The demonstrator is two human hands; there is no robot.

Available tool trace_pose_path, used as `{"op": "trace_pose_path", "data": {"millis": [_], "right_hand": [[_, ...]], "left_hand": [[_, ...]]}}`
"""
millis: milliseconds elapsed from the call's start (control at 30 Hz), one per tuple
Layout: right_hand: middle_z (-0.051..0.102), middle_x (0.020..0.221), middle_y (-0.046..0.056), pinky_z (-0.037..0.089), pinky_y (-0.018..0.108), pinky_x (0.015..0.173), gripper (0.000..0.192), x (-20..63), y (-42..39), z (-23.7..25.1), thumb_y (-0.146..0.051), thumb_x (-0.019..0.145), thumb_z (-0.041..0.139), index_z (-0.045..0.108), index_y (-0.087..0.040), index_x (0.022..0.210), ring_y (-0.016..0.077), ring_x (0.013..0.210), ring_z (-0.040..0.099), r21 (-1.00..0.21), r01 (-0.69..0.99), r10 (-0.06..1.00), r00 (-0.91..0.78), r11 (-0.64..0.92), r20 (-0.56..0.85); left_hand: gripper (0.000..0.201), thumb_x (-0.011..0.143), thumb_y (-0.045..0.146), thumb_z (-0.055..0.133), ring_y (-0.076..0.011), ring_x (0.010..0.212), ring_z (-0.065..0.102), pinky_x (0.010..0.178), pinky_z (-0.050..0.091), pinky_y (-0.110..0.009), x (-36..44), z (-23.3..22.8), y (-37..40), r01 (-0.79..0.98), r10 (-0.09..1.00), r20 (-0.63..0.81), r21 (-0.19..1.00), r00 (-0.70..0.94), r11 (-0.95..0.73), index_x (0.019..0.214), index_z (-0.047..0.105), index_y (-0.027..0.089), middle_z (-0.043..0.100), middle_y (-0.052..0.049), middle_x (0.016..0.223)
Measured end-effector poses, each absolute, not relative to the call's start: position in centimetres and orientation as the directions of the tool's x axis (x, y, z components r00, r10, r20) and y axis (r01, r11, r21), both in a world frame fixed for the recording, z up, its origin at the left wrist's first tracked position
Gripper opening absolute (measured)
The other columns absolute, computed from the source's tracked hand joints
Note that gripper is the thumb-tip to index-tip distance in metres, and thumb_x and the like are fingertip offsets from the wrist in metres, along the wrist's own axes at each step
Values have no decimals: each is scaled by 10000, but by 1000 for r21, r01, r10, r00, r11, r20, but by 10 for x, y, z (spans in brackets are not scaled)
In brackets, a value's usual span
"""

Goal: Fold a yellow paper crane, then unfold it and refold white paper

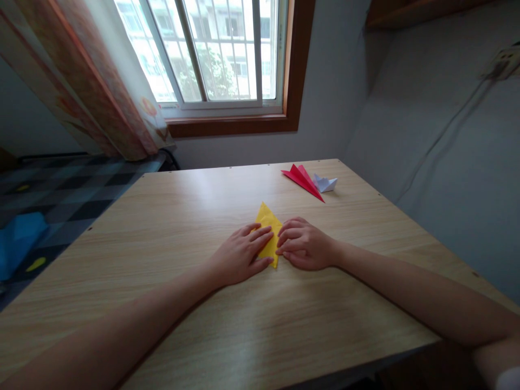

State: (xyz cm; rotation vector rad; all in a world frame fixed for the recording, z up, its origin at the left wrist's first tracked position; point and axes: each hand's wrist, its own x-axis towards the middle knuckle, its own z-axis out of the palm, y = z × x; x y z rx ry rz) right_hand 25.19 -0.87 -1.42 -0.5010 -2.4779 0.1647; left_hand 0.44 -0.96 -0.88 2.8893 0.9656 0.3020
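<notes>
Bare forearms lead to folded yellow paper on the bench; the left hand lies loosely spread over it, the right hand, half-curled, meets its right edge, pinch unclear. Beyond the paper, rightward: red paper plane, white paper boat.

The work surface is a light wood-grain tabletop, pale beige, with a satin sheen brightest toward its far side. Small dark fastener heads are spaced along the left, far and right edges. Three folded-paper items are placed on the surface:
a) Yellow folded paper — positioned near the middle, lying flat, one pointed corner directed at the far edge; part of it is covered from view.
b) Red paper airplane — positioned near the far right corner, nose directed toward the near right.
c) White paper boat, located just right of the airplane; contact between them cannot be determined
</notes>
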Motion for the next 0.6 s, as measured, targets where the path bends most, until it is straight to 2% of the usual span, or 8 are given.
{"op": "trace_pose_path", "data": {"millis": [600], "right_hand": [[719, 885, 26, 427, 399, 947, 120, 247, -20, -10, -199, 851, 587, 703, -221, 874, 194, 933, 618, -79, 230, 237, -820, 970, 521]], "left_hand": [[564, 960, 508, 463, -283, 1353, 440, 1174, 300, -442, 3, -13, -8, 593, 598, 147, 81, 788, -801, 1418, 496, 180, 516, -73, 1466]]}}
